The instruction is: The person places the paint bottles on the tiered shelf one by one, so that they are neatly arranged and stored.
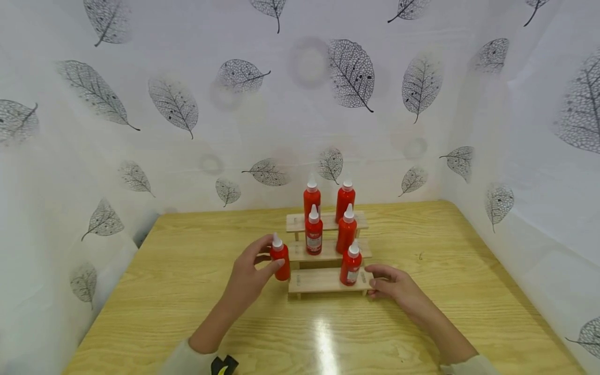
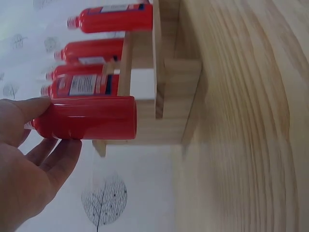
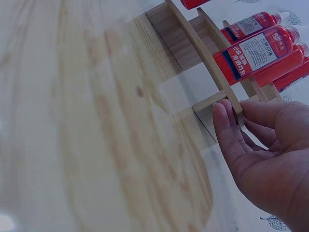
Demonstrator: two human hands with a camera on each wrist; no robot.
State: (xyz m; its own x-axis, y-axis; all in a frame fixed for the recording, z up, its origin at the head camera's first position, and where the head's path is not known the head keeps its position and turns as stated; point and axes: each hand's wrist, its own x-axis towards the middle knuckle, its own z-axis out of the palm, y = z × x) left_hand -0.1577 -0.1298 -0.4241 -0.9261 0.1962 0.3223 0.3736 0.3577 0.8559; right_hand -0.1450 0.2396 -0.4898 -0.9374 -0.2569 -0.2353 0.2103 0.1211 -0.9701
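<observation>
A three-step wooden rack [image 1: 315,283] stands on the table with red bottles on its steps. My left hand [image 1: 251,271] pinches a red bottle [image 1: 280,263] with a white nozzle, just left of the rack. In the left wrist view that bottle [image 2: 91,118] is off the table, between thumb and fingers. My right hand [image 1: 396,289] grips the right end of the lowest step; in the right wrist view thumb and fingers pinch the board's edge [image 3: 235,104]. One labelled bottle [image 1: 350,264] stands at that step's right side. Two bottles stand on the middle step and two on the top.
The wooden table [image 1: 187,260] spreads to both sides of the rack and in front of it. Behind and at the sides hangs a white sheet [image 1: 262,120] printed with dark leaves. Light glares on the tabletop in front of the rack.
</observation>
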